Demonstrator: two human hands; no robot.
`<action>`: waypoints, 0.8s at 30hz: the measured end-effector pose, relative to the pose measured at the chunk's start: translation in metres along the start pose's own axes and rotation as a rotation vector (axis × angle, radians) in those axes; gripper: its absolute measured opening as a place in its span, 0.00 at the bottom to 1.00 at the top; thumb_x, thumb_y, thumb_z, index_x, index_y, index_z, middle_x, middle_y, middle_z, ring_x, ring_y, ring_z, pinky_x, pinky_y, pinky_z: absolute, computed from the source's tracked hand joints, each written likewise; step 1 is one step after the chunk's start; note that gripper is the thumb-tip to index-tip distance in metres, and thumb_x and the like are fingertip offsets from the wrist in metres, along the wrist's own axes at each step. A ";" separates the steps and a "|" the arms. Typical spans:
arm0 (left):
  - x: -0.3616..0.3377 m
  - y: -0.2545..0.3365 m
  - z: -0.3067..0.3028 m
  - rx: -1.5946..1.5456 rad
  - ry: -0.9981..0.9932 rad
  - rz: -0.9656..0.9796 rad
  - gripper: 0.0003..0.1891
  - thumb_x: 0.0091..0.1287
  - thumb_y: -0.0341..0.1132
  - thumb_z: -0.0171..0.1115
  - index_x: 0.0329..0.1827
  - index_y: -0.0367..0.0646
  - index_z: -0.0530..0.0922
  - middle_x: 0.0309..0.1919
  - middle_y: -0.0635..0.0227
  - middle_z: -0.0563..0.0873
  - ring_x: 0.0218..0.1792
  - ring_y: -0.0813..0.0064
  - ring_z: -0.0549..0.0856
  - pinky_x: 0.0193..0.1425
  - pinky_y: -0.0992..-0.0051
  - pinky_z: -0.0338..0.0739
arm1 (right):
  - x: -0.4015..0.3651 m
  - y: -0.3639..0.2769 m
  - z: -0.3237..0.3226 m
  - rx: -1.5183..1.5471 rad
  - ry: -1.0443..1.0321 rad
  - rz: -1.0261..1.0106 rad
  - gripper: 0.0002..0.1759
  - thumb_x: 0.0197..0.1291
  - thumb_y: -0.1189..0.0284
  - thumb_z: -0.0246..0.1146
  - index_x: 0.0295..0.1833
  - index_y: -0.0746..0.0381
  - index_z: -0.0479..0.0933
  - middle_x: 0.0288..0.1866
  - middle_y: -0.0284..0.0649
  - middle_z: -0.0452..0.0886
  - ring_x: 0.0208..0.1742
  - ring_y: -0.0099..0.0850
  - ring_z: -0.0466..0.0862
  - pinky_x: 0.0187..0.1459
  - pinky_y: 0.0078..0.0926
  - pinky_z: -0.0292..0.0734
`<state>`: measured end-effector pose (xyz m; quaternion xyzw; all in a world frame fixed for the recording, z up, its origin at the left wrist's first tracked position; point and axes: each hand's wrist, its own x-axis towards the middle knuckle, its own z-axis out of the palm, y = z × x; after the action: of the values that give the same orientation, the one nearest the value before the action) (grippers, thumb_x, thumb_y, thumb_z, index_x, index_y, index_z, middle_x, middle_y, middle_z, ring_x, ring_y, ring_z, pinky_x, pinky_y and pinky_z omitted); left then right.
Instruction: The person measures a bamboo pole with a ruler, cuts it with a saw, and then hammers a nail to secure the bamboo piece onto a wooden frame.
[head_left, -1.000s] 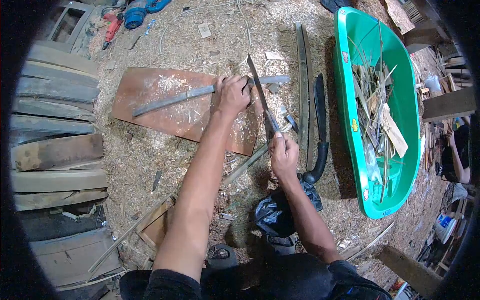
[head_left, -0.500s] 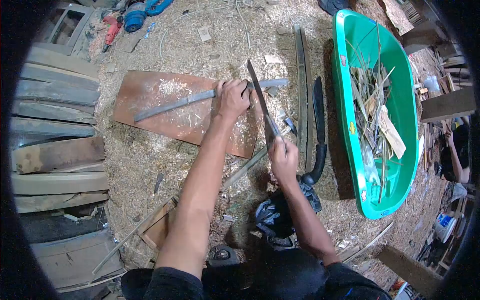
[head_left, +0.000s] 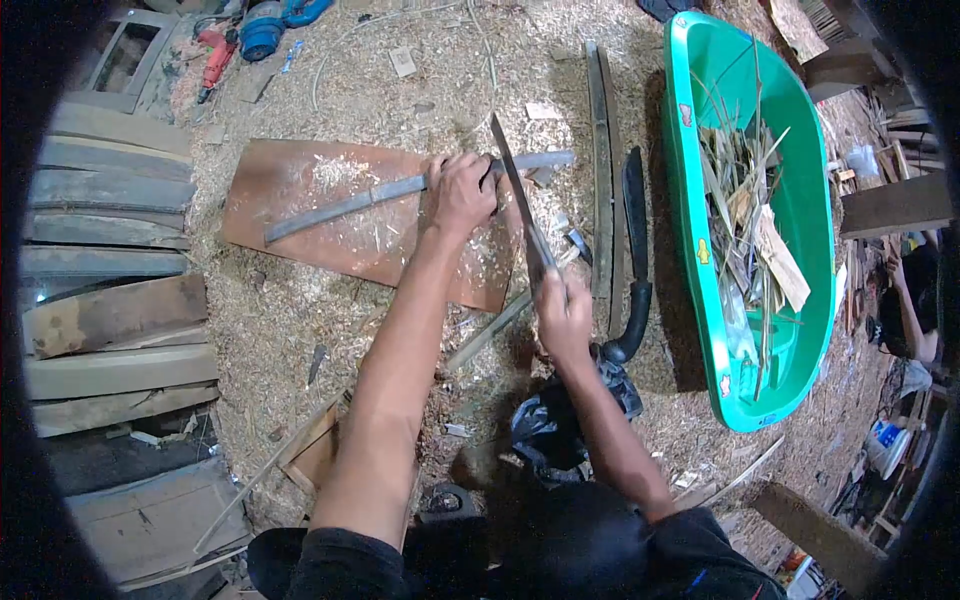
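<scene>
Reddish-brown board (head_left: 300,215) lies at ten to eleven o'clock from the middle of the view, dusted with pale shavings, and a long grey strip (head_left: 340,208) rests across it, its far end reaching past the board's edge toward one o'clock. The left hand (head_left: 462,192) is closed over that strip at twelve o'clock, knuckles up. At about three o'clock the right hand (head_left: 564,308) is wrapped in a fist around the near end of a long narrow blade (head_left: 517,185), which slants up toward twelve o'clock and crosses the strip just beside the left hand; whether blade and strip touch, I cannot tell. Two long slats (head_left: 603,170) lie side by side at one to two o'clock, with a black-handled machete (head_left: 636,225) near them, between two and three. Beyond it stands a green tub (head_left: 700,330), holding split wood pieces (head_left: 745,210). A black bag (head_left: 550,425) sits at five o'clock, curved planks (head_left: 110,262) at nine, and a red drill (head_left: 215,62) at ten. Another person's arm (head_left: 908,305) shows at the far three o'clock edge.
</scene>
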<state>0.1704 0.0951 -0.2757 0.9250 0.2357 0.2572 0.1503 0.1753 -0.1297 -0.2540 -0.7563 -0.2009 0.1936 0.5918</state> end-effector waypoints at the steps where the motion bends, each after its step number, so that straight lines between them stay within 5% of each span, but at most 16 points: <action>1: 0.005 -0.003 0.000 -0.010 0.017 0.001 0.08 0.59 0.32 0.59 0.37 0.40 0.83 0.35 0.59 0.85 0.45 0.59 0.82 0.60 0.59 0.65 | -0.005 -0.002 -0.001 0.045 0.005 0.052 0.20 0.71 0.67 0.54 0.27 0.69 0.72 0.16 0.41 0.66 0.20 0.26 0.66 0.24 0.34 0.60; 6: -0.002 -0.001 0.008 -0.070 0.050 -0.010 0.08 0.59 0.32 0.59 0.37 0.39 0.83 0.34 0.58 0.84 0.44 0.58 0.82 0.57 0.58 0.66 | 0.035 -0.024 0.012 -0.059 -0.008 0.021 0.20 0.71 0.67 0.54 0.27 0.69 0.72 0.17 0.42 0.66 0.21 0.26 0.66 0.24 0.33 0.61; 15: 0.002 -0.003 0.000 -0.042 -0.017 -0.031 0.08 0.60 0.34 0.60 0.37 0.41 0.83 0.37 0.59 0.85 0.46 0.60 0.83 0.62 0.58 0.65 | 0.015 -0.023 -0.010 -0.068 -0.218 0.022 0.20 0.73 0.65 0.52 0.28 0.65 0.72 0.18 0.28 0.67 0.21 0.19 0.65 0.23 0.27 0.60; 18: -0.001 -0.006 0.000 -0.044 -0.024 -0.017 0.07 0.59 0.35 0.61 0.33 0.41 0.81 0.38 0.61 0.85 0.48 0.61 0.82 0.63 0.58 0.63 | 0.023 -0.035 -0.019 -0.088 -0.356 0.156 0.21 0.73 0.64 0.51 0.27 0.63 0.71 0.19 0.28 0.69 0.22 0.19 0.66 0.24 0.27 0.61; 24: -0.001 -0.009 0.007 -0.067 0.011 -0.039 0.07 0.59 0.37 0.62 0.34 0.43 0.82 0.39 0.61 0.85 0.50 0.63 0.81 0.64 0.59 0.63 | 0.028 -0.030 -0.020 0.125 -0.282 0.283 0.22 0.72 0.65 0.51 0.22 0.61 0.69 0.18 0.28 0.68 0.21 0.19 0.64 0.24 0.26 0.58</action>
<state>0.1701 0.1005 -0.2856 0.9133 0.2457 0.2671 0.1849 0.2075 -0.1241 -0.2220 -0.7042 -0.1612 0.3908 0.5704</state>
